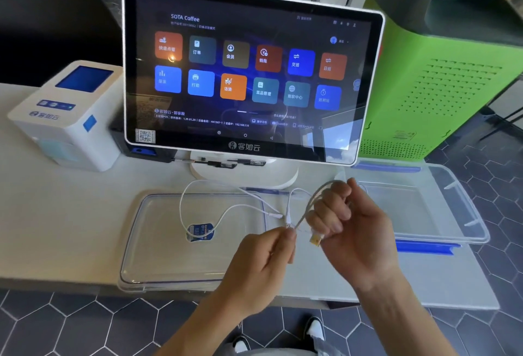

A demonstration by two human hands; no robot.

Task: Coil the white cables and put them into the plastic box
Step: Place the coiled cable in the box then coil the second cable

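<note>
Near the lower centre of the frame, we pinch a thin white cable (304,215) in our left hand (264,256), fingers pressed together on it. Our right hand (349,224) curls around its coiled loops, a yellow plug (316,238) poking out below the fingers. More white cable (198,205) lies looped over the clear plastic lid (158,242) at left. The clear plastic box (452,214) sits on the pale surface (70,214) at right.
</note>
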